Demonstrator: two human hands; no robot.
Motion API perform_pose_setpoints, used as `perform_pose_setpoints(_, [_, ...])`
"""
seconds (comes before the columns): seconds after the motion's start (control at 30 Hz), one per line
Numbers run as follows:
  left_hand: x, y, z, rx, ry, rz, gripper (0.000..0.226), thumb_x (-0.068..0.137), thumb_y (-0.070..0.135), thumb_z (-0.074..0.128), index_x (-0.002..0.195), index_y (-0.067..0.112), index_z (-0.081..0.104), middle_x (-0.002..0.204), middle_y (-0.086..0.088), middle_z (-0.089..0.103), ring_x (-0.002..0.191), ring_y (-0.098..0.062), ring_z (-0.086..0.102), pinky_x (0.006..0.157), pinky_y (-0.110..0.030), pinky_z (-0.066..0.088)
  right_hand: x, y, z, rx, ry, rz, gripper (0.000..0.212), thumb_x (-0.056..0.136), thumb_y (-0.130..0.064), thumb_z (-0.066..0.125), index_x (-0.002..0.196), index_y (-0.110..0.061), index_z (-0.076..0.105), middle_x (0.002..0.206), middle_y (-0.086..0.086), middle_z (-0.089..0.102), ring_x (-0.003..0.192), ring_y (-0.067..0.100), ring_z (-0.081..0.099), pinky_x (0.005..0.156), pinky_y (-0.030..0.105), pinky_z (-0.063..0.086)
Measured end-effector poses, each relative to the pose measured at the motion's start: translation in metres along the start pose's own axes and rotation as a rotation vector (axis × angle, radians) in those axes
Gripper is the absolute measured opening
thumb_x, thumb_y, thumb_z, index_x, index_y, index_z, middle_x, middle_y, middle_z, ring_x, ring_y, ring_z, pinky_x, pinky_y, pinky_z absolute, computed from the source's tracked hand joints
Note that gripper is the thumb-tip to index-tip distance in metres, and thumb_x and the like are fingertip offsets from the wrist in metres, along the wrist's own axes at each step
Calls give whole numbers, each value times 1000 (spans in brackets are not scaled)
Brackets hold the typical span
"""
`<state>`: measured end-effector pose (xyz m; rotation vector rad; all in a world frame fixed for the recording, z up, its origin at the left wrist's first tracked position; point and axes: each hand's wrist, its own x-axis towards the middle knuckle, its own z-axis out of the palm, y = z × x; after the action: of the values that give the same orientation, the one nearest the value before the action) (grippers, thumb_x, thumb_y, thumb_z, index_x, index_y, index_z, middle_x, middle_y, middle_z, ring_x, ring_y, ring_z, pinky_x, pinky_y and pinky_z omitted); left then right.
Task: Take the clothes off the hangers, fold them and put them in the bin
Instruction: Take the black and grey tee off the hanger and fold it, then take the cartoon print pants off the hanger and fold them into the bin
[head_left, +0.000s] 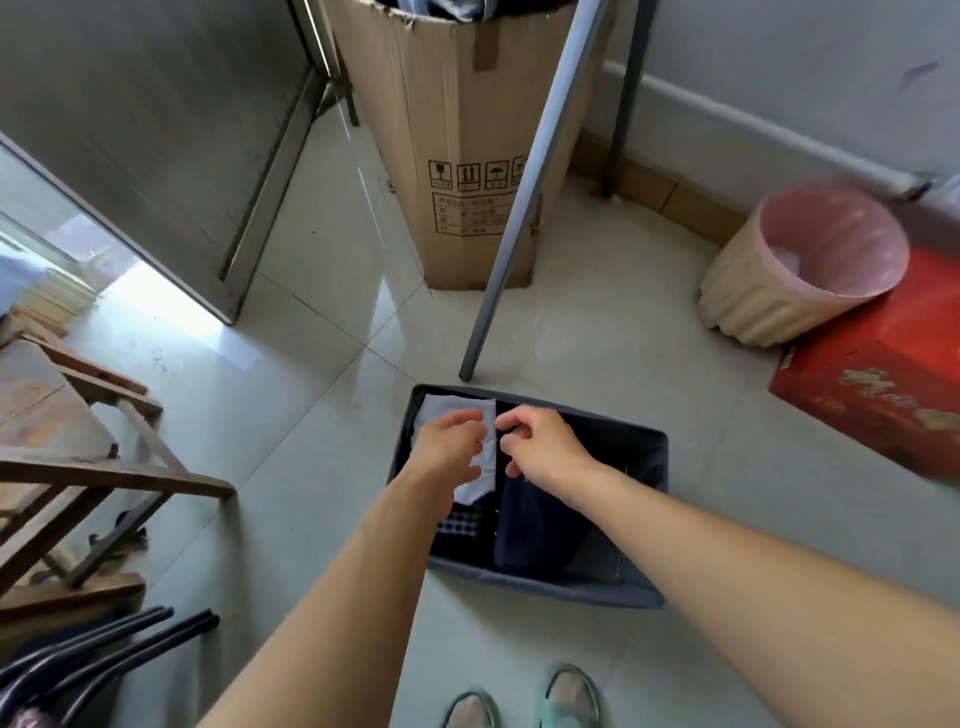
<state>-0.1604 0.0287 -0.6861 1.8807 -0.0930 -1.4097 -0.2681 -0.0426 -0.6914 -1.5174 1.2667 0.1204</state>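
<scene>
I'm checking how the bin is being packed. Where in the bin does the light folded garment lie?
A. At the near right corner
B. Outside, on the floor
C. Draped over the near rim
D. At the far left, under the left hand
D: the light garment lies in the far left part of the bin, partly covered by the left hand, with dark clothes beside it.

Folded clothes (480, 457) inside grey bin (545, 587)
</scene>
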Motion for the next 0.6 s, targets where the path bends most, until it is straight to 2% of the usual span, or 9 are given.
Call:
perform_pose_setpoints(0.07, [-40, 16, 4, -66, -25, 19, 33, 99, 12, 52, 131, 14, 59, 119, -9, 64, 111, -19, 60, 83, -32, 52, -36, -17, -17, 61, -3, 6, 25, 94, -11, 51, 113, -22, 63, 104, 4, 66, 74, 16, 66, 53, 16, 44])
perform_pose_setpoints(0.27, [-148, 54, 12, -199, -97, 82, 32, 99, 9, 53, 130, 12, 59, 117, -10, 65, 114, -24, 60, 82, -35, 52, -148, -58, -70, 230, 40, -21, 26, 95, -4, 46, 113, -12, 63, 93, 7, 66, 67, 12, 60, 47, 11, 42])
perform_pose_setpoints(0.47, [-270, 102, 34, -159, -223, 206, 27, 100, 13, 52, 125, 16, 60, 117, -9, 66, 110, -22, 61, 82, -33, 53, -265, -91, -133, 309, 187, -62, 23, 95, -8, 47, 107, -18, 64, 85, 3, 69, 68, 16, 64, 60, 23, 47])
perform_pose_setpoints(0.6, [-344, 128, 59, -97, -311, 300, 26, 99, 14, 52, 124, 16, 62, 115, -7, 68, 108, -23, 63, 83, -35, 53, -342, -99, -174, 358, 286, -110, 21, 95, -6, 48, 104, -17, 64, 89, 9, 69, 66, 17, 62, 55, 22, 45])
